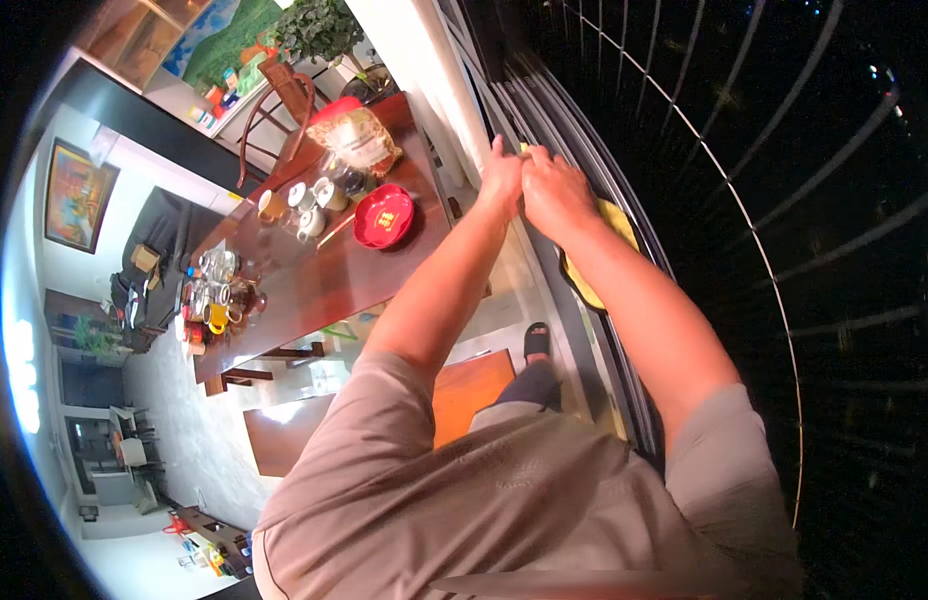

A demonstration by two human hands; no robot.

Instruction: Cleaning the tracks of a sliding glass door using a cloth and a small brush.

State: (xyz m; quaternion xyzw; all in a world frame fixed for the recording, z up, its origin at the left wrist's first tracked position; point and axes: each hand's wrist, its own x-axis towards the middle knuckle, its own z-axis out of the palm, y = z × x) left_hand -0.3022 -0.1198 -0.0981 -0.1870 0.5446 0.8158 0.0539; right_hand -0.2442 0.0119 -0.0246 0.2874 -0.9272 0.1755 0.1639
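My left hand (501,178) and my right hand (557,191) are side by side over the dark metal window track, close together or touching. The left has one digit raised; its other fingers look curled. A small yellow bit (524,148) shows at the curled right fingertips, but what either hand grips is hidden. Under and beside my right forearm, a yellow cloth-like piece with a black edge (584,285) lies along the track. My forearm covers its middle, so I cannot tell whether it joins the yellow bit.
Left of the track stands a long dark wooden table (321,277) with a red dish (383,216), a filled plastic bag (355,139), white lidded cups and several glass jars. A lower wooden bench (471,390) is near my body. Dark railing bars rise at the right.
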